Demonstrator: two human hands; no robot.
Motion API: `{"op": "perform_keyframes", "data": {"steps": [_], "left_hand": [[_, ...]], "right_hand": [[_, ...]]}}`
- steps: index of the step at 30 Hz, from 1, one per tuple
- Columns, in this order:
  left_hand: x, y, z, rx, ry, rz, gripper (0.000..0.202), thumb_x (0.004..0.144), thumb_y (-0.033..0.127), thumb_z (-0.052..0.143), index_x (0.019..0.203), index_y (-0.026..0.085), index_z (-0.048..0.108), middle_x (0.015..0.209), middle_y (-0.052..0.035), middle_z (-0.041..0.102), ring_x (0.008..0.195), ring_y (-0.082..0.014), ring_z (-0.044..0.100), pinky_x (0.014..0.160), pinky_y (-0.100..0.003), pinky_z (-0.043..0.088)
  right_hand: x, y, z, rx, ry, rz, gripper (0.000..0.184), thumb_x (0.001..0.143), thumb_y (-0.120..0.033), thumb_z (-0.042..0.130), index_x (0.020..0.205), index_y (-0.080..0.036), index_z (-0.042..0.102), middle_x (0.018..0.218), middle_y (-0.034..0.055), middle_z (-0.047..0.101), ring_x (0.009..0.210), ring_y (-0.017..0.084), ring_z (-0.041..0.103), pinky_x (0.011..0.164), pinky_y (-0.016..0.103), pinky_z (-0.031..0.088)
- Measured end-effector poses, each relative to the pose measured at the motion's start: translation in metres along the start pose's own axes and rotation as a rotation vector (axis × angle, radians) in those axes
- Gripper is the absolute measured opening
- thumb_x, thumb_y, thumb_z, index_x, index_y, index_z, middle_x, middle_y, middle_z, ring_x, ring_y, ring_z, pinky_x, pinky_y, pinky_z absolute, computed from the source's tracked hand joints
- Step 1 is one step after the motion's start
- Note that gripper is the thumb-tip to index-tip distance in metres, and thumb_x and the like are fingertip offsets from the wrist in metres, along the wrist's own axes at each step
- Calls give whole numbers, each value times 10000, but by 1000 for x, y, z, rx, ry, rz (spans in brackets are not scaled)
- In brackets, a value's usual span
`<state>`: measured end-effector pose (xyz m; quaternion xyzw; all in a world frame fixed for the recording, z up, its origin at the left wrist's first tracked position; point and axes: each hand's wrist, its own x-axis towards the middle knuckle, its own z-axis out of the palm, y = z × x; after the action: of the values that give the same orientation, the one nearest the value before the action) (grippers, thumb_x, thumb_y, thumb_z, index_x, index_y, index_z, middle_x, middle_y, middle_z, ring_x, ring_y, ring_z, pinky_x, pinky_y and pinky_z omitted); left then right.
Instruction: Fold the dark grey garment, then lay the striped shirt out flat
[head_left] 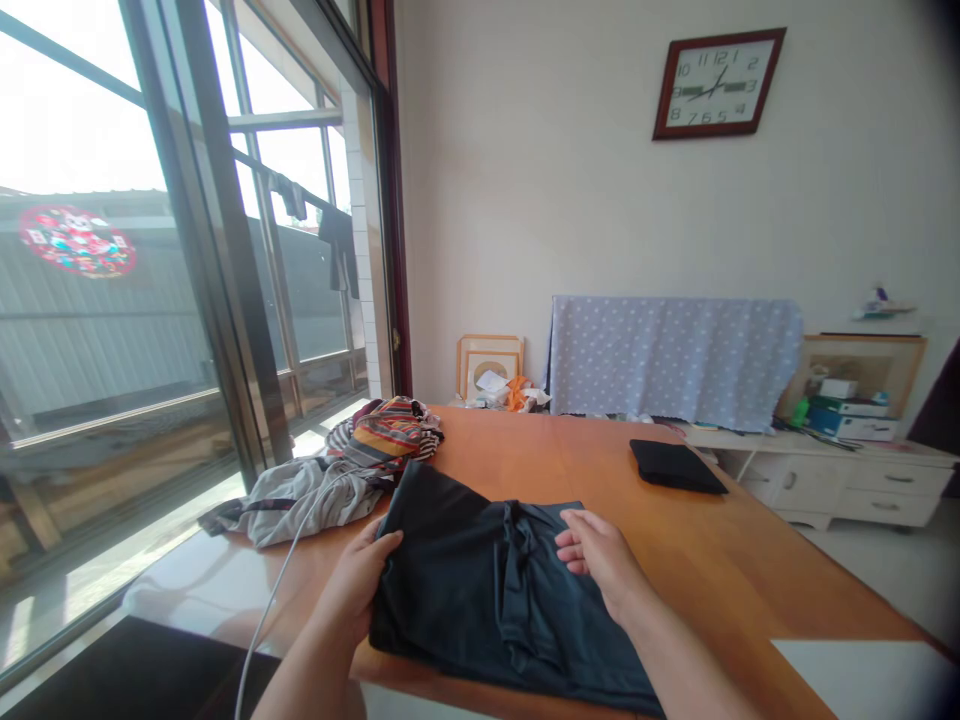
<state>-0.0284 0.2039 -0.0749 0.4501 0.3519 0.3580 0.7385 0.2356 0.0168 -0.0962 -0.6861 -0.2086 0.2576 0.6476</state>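
Observation:
A pair of dark pants [442,580], folded over, lies on the wooden table right in front of me. A bunched strip like a drawstring or a fold runs down its middle. At its left edge my left hand [367,565] is closed on the cloth, thumb on top. My right hand [600,560] is over the right part, fingers loosely bent and apart from the thumb, with nothing seen in them. Whether it touches the cloth I cannot tell.
On the table's left lie a grey garment [307,495] and a striped garment [394,430] in a heap. A white cord [274,595] crosses the left side. A folded black cloth [675,466] lies at the right. Glass windows [180,300] stand left.

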Motion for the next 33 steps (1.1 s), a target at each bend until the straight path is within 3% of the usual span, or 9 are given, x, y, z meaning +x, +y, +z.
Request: {"op": "perform_keyframes", "data": {"steps": [5,11,15,18,22,24,27,30,33], "left_hand": [[12,2,-35,92,134,-70,516,825,168,655,1326,199,537,878,-77,756,694,-193,713,621,-280,560],[7,0,-37,173,-31,-114,631,787,268,728,1377,250,506,1003,-71,747,751,-204,719,663,-296,564],[2,1,-40,304,-26,-124,713,731,200,731,1397,297,496,973,-33,739,688,-173,703,540,-220,506],[0,5,-38,322,-52,-128,729,712,136,676,1402,286,495,835,-14,716,566,-136,652,423,-163,395],[1,12,-33,215,-140,-111,728,728,129,651,1423,273,486,765,-10,689,481,-98,581,375,-140,321],[1,15,-32,136,-175,-89,721,737,136,662,1426,259,488,800,-22,702,493,-88,581,398,-141,357],[3,16,-33,80,-189,-59,712,740,144,681,1422,238,500,816,-28,711,533,-96,609,435,-149,405],[3,12,-33,57,-169,-45,705,737,137,683,1414,231,510,819,-32,718,580,-123,648,468,-169,450],[2,8,-31,22,-121,-47,707,730,121,670,1409,236,511,866,-47,733,629,-146,678,527,-202,502]], "right_hand": [[0,22,1,-140,-14,25,401,852,-530,566,1044,-189,655,836,61,687,652,156,650,545,251,483],[-7,29,23,-312,-134,-108,412,857,-527,515,1043,-191,665,928,60,705,739,173,666,613,271,493],[-7,31,29,-436,-204,-195,423,873,-514,477,1016,-178,688,904,71,718,780,202,676,677,303,519],[-12,28,35,-610,-157,-321,454,897,-483,457,1145,-177,683,1056,108,731,950,234,685,842,343,519],[-27,28,48,-910,-232,-499,586,932,-473,427,1441,-196,509,1521,114,465,1416,271,401,1167,422,283],[-33,31,53,-1024,-349,-491,626,941,-491,417,1499,-208,430,1596,95,337,1497,275,241,1215,474,146],[-31,29,56,-1070,-432,-448,614,945,-498,416,1493,-224,440,1589,102,344,1497,284,238,1212,512,116],[-16,20,59,-987,-370,-424,529,947,-477,419,1386,-228,578,1506,117,484,1437,284,373,1187,482,217],[3,16,65,-884,-237,-457,541,940,-447,447,1398,-184,564,1513,141,467,1443,280,365,1177,448,257]]}}
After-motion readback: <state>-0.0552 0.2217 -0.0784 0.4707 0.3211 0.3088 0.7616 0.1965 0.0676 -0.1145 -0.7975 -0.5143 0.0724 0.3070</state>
